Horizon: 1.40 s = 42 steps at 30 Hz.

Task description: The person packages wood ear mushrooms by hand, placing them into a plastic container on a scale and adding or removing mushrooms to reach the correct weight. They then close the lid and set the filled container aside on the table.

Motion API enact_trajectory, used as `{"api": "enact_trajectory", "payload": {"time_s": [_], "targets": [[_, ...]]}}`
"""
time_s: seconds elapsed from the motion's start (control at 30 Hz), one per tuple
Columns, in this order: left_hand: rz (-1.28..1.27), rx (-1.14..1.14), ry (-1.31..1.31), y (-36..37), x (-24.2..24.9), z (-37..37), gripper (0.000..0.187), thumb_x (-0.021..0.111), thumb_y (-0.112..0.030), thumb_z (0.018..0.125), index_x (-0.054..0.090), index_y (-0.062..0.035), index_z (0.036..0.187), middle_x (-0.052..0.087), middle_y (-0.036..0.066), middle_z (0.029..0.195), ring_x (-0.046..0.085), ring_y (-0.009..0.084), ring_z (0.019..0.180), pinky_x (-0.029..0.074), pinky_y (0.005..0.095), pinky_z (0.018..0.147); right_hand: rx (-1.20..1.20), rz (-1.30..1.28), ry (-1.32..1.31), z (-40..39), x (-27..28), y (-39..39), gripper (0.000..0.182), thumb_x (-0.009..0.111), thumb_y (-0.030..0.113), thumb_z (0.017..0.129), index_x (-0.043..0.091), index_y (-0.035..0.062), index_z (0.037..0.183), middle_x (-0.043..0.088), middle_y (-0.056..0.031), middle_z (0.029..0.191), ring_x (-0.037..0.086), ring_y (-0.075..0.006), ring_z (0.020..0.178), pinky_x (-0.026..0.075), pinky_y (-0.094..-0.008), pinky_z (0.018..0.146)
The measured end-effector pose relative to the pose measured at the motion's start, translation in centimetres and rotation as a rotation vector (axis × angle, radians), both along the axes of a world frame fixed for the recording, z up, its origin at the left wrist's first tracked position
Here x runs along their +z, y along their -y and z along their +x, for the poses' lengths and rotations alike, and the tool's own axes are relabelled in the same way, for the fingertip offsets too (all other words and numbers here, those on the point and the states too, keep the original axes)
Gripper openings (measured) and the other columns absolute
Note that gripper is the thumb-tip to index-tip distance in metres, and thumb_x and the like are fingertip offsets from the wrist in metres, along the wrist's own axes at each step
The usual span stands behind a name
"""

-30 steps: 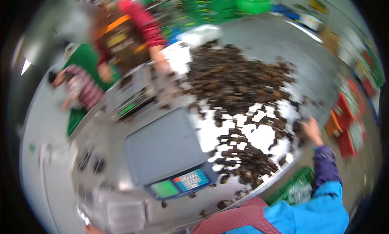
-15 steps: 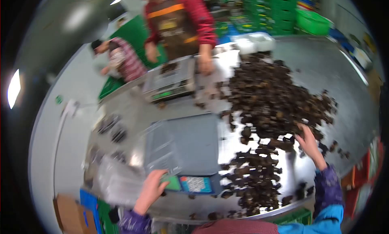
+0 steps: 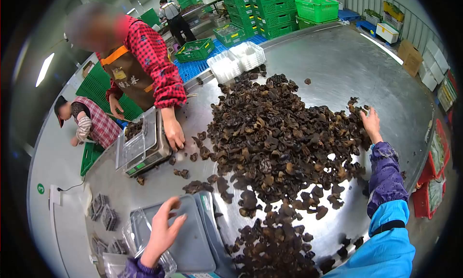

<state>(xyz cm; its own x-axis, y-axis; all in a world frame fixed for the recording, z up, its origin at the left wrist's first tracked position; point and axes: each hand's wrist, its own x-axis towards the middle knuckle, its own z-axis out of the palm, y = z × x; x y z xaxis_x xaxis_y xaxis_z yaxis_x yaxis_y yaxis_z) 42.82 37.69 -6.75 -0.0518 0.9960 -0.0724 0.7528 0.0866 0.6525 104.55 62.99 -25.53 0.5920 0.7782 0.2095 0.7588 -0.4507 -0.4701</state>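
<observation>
Starting at the far left, a person in a plaid top (image 3: pixel 91 124) bends over by a green crate (image 3: pixel 90 155), well away from us. Just right of that, filled clear packs (image 3: pixel 103 213) sit in a loose row on the steel table (image 3: pixel 347 66), probably parked there so they stay out of the sorting area.

Our left hand (image 3: pixel 161 227) hovers over the grey scale (image 3: pixel 185 234) in front of us, fingers spread wide and holding nothing. A clear plastic tray (image 3: pixel 140 230) lies at the scale's left edge, right under that hand, so it looks like we've got it handy for weighing.

Across from us, a co-worker in a red checked shirt and brown apron (image 3: pixel 135 71) has their own scale (image 3: pixel 142 145) with a clear tray on top and some dark pieces in it; their hand (image 3: pixel 173 133) rests on the table just beside it.

The big heap of dark mushrooms (image 3: pixel 284 133) covers the middle of the table, spread out so both sides can reach in. Empty white trays (image 3: pixel 238 59) are stacked at the far edge of the heap.

Our right hand (image 3: pixel 371 121) reaches way out to the heap's right edge, fingers resting on the pieces there; we can't tell if it's actually gripping any. Green crates (image 3: pixel 270 8) are stacked in the background.
</observation>
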Motion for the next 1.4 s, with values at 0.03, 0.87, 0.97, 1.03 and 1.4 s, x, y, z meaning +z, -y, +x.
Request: {"api": "enact_trajectory", "payload": {"time_s": [0.03,0.87,0.97,1.03,1.4], "targets": [[-0.036,-0.038,0.026,-2.5,-1.1,0.2,0.052,0.064,-0.012,0.083,0.043,-0.001,0.129,0.057,0.017,0.116,0.057,0.0248,0.107,0.048,0.0341,0.086,-0.005,-0.003,0.0,-0.1,-1.2,-1.3,0.056,0.061,0.042,0.082,0.05,0.007,0.124,0.056,-0.0191,0.12,0.053,-0.0362,0.112,0.043,-0.0446,0.092],[-0.097,-0.478,-0.219,-1.6,-9.2,13.9,0.067,0.072,-0.031,0.075,0.043,-0.0098,0.131,0.025,0.027,0.136,0.026,0.0503,0.123,0.035,0.0559,0.098,1.728,-0.105,-0.223,-24.8,7.5,13.6,0.054,0.069,0.038,0.07,0.057,0.0172,0.119,0.05,-0.0075,0.125,0.046,-0.0311,0.114,0.04,-0.0434,0.089],[-0.144,-0.51,-0.356,4.5,-9.2,14.8,0.065,0.074,-0.024,0.072,0.046,-0.0109,0.129,0.028,0.02,0.136,0.027,0.0462,0.123,0.038,0.0533,0.091,1.814,-0.011,-0.005,-23.8,7.6,20.0,0.053,0.07,0.037,0.068,0.058,0.0215,0.117,0.047,-0.003,0.13,0.041,-0.0307,0.119,0.036,-0.05,0.093],[-0.24,-0.546,-0.337,7.1,-9.0,14.9,0.066,0.074,-0.023,0.071,0.046,-0.01,0.129,0.028,0.018,0.137,0.027,0.0442,0.124,0.038,0.0513,0.091,1.814,-0.073,0.0,-23.0,7.1,23.9,0.051,0.071,0.037,0.069,0.057,0.0249,0.118,0.046,0.0004,0.133,0.038,-0.0287,0.123,0.033,-0.0519,0.097],[-0.043,-0.302,0.018,12.7,-9.9,13.5,0.047,0.073,-0.006,0.07,0.055,-0.0062,0.114,0.041,0.017,0.129,0.037,0.039,0.121,0.034,0.0465,0.1,1.443,0.12,-0.123,-20.5,10.1,26.6,0.033,0.072,0.022,0.072,0.065,0.0152,0.104,0.063,-0.0021,0.104,0.058,-0.0174,0.083,0.038,-0.0402,0.087]]}}
